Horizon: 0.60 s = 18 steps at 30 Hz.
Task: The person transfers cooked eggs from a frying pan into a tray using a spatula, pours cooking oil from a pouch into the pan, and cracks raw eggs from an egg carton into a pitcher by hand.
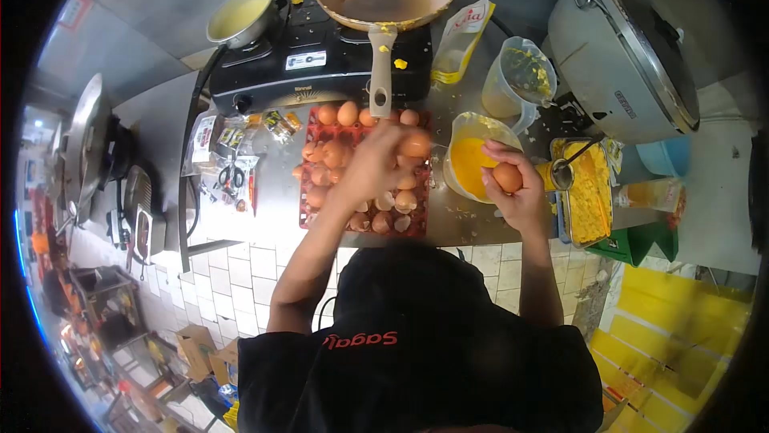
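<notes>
In my right hand (521, 197) a brown egg (507, 177) is gripped between thumb and fingers, at the right rim of a clear jug (459, 169) with yellow beaten egg inside. My left hand (375, 162) is blurred by motion above a red egg tray (308, 210). Its fingers close around another brown egg (415, 143), also slightly blurred. Whole eggs fill the tray's far and left parts, while several cracked shells (382, 222) lie in its near right part.
Behind the tray, a frying pan (384, 20) rests on a black gas stove (272, 72), its handle reaching over the tray. A saucepan (240, 16) sits left. To the right stand a second jug (513, 80), a large cooker (617, 56) and a container of yellow food (589, 201).
</notes>
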Motion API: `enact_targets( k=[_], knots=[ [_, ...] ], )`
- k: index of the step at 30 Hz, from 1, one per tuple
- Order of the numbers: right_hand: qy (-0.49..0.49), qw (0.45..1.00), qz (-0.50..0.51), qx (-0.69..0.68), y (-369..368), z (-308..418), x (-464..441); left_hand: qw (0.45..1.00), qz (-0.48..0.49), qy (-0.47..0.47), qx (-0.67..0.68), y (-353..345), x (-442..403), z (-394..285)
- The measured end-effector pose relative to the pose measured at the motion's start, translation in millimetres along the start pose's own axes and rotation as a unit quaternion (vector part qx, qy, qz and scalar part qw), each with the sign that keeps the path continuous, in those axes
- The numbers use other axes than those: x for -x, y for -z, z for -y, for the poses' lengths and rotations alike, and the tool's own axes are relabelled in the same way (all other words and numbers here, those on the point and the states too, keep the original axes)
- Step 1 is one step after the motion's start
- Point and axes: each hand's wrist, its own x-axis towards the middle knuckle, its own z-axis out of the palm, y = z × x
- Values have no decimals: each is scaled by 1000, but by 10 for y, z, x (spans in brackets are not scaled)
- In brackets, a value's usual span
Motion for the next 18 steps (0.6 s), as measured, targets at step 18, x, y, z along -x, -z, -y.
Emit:
enact_targets(
  k=[18],
  knots=[
    [-166,983,-70,-20,128,-2,316,924,119,153,-328,-208,-414,873]
  ],
)
